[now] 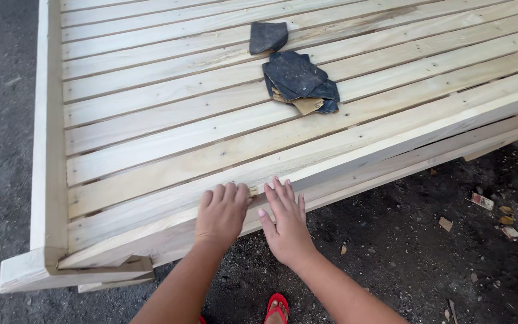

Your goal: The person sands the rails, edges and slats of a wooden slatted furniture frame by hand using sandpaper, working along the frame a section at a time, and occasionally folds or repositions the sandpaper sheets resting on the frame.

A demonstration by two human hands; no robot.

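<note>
Pressing on the side rail [355,157] of a slatted wooden frame [169,129], the left hand [222,213] curls over a small sandpaper scrap [253,192]; the right hand [286,221] lies flat, fingers spread. Rigid and probably heavy, it is best gripped by that rail. Worn sandpaper pieces [298,81] lie at one o'clock.

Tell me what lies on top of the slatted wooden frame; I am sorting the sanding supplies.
On the wooden frame lie a folded dark sandpaper piece and a pile of dark sheets; a tan sheet peeks out beneath. Anything deeper is covered. Left hand and right hand press the front rail.
</note>
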